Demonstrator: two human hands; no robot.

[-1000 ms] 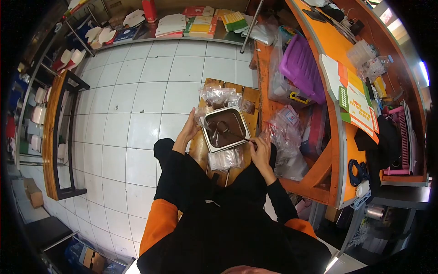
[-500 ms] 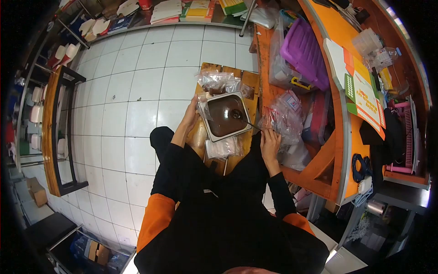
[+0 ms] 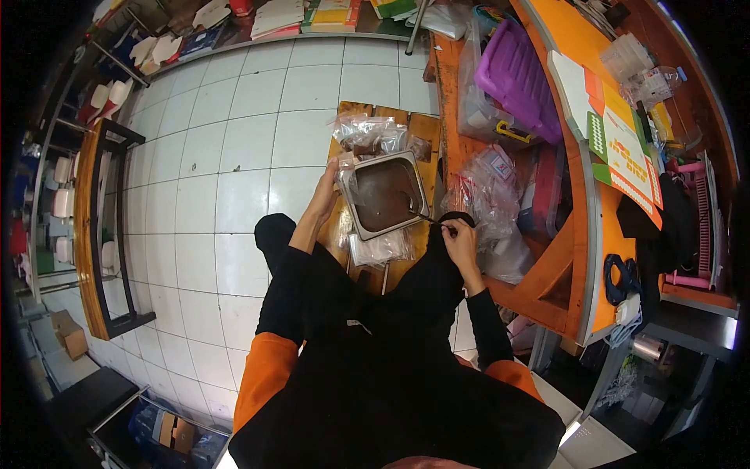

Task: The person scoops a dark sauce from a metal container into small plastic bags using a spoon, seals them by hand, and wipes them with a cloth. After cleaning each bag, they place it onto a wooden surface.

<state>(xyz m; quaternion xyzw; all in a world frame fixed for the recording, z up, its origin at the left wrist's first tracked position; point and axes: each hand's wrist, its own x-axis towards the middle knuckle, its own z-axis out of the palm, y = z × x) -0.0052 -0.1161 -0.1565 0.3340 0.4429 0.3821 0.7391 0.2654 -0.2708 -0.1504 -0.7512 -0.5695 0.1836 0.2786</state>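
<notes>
A rectangular metal pan (image 3: 391, 231) of brown sauce (image 3: 379, 197) stands on a small slatted wooden table (image 3: 426, 129) before my knees. My left hand (image 3: 325, 195) is closed on a small clear plastic bag (image 3: 346, 175) at the pan's left rim. The thin handle of a ladle (image 3: 423, 216) is pinched in the fingers of my right hand (image 3: 459, 238), beside the right rim. Its bowl is down in the sauce and mostly hidden. Filled clear bags (image 3: 375, 134) lie behind the pan, and a stack of flat clear bags (image 3: 381, 248) lies in front.
To the right, an orange workbench (image 3: 574, 270) holds a purple plastic basket (image 3: 516, 78) and loose plastic bags (image 3: 496, 203) on its lower level. A wooden-topped bench (image 3: 92, 234) stands at left on the tiled floor (image 3: 226, 172). A shelf with cartons (image 3: 277, 17) runs along the back.
The ladle's bowl has shifted toward the pan's right side and sits lower in the sauce. My right hand has turned slightly around the handle. My left hand stays at the left rim.
</notes>
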